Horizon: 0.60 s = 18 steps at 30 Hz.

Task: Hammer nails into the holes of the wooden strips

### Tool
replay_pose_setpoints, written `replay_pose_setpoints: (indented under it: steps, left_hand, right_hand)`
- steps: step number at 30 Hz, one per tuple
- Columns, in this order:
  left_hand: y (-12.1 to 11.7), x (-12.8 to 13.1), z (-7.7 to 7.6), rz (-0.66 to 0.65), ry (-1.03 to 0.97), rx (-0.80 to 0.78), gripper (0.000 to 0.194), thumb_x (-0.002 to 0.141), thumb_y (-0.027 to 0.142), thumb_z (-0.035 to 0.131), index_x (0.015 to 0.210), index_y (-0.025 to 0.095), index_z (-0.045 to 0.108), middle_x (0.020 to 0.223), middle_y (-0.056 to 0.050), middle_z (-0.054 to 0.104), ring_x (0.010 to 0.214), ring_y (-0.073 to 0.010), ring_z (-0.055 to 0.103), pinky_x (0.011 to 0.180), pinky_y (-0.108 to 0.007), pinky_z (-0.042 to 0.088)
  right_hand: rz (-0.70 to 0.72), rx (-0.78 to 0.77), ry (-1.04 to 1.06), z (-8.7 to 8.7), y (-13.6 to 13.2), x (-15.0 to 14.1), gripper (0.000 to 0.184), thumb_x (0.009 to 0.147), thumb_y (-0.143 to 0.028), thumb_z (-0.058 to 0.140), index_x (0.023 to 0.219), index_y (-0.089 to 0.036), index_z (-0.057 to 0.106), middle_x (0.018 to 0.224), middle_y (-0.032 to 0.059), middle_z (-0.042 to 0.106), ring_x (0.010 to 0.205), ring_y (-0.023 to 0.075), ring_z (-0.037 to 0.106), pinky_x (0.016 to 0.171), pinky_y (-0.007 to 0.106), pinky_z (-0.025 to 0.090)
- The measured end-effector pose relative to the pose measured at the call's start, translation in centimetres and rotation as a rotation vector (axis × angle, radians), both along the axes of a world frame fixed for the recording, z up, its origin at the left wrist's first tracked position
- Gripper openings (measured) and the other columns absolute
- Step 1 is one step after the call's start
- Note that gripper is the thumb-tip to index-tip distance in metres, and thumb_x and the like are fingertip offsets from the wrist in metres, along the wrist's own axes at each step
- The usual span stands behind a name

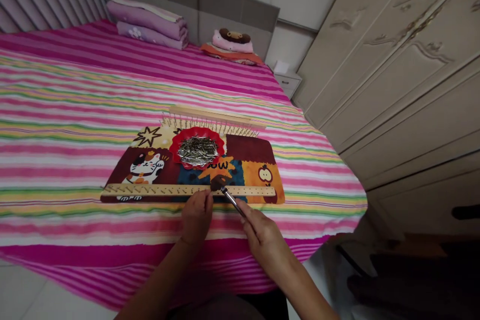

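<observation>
My right hand (pixel 266 240) is wrapped round the handle of a small hammer (pixel 233 201) with a dark head and a shiny shaft. The hammer head sits over the middle of a pale wooden strip (pixel 247 190) with rows of small holes. Nails (pixel 150 189) stand tilted along the strip's left part. At the strip's near edge, just left of the hammer head, my left hand (pixel 197 215) is closed with fingertips together; whatever is in them is hidden. Beyond the strip, a red scalloped bowl (pixel 175 151) holds a heap of loose nails (pixel 198 151).
A patterned mat (pixel 251 152) lies under the strip and bowl on the striped bedspread (pixel 75 160). Behind the bowl rests another wooden strip (pixel 210 114) bristling with nails. Folded quilts (pixel 150 25) and a pillow stack (pixel 232 46) sit at the back; a wardrobe (pixel 393 50) stands right.
</observation>
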State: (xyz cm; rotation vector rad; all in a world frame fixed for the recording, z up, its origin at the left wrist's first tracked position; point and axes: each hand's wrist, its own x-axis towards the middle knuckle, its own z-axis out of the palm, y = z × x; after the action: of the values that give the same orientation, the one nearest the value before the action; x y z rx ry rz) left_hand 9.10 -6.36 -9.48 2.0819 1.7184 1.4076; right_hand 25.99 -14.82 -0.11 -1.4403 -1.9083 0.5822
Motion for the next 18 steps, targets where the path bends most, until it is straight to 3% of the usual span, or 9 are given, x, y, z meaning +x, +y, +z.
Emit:
replay_pose_setpoints:
  steps: [5,10,12,15,18]
  left_hand:
    - [0.0,0.0,0.4,-0.011,0.034,0.074,0.019,0.09,0.026,0.046,0.083,0.018,0.062,0.076,-0.005,0.067,0.074,-0.0156,0.063,0.071,-0.027,0.048]
    - [0.0,0.0,0.4,0.022,0.109,0.138,0.015,0.089,0.023,0.048,0.083,0.017,0.061,0.074,-0.004,0.067,0.07,-0.0154,0.062,0.068,-0.026,0.047]
    - [0.0,0.0,0.3,0.035,0.12,0.137,0.016,0.09,0.023,0.048,0.083,0.018,0.061,0.074,-0.004,0.067,0.07,-0.0155,0.061,0.069,-0.027,0.047]
    - [0.1,0.0,0.1,0.02,0.103,0.141,0.016,0.09,0.024,0.048,0.084,0.017,0.062,0.075,-0.004,0.067,0.071,-0.0154,0.061,0.07,-0.027,0.047]
    - [0.2,-0.2,0.1,-0.015,0.067,0.11,0.017,0.09,0.024,0.047,0.085,0.017,0.062,0.076,-0.004,0.067,0.073,-0.0154,0.062,0.072,-0.027,0.048]
  right_hand:
    - [-0.035,0.084,-0.008,2.1,-0.6,-0.5,0.055,0.094,-0.016,0.04,0.148,-0.029,0.034,0.116,0.0092,0.065,0.099,0.0199,0.065,0.084,0.033,0.056]
    - [0.004,0.055,-0.043,0.5,-0.4,-0.2,0.052,0.093,-0.015,0.041,0.144,-0.028,0.041,0.106,0.0081,0.069,0.091,0.0186,0.068,0.078,0.03,0.058]
    - [-0.02,0.06,-0.017,0.3,-0.5,0.2,0.052,0.094,-0.015,0.04,0.144,-0.027,0.041,0.114,0.008,0.067,0.099,0.0182,0.067,0.083,0.03,0.056]
    - [-0.109,0.132,0.025,0.6,-0.4,1.3,0.051,0.093,-0.017,0.042,0.143,-0.028,0.043,0.126,0.0065,0.062,0.115,0.0186,0.06,0.092,0.031,0.052]
    - [-0.301,0.122,0.105,0.5,0.4,3.5,0.044,0.09,-0.024,0.048,0.134,-0.025,0.055,0.114,0.0064,0.068,0.101,0.0196,0.065,0.083,0.031,0.054]
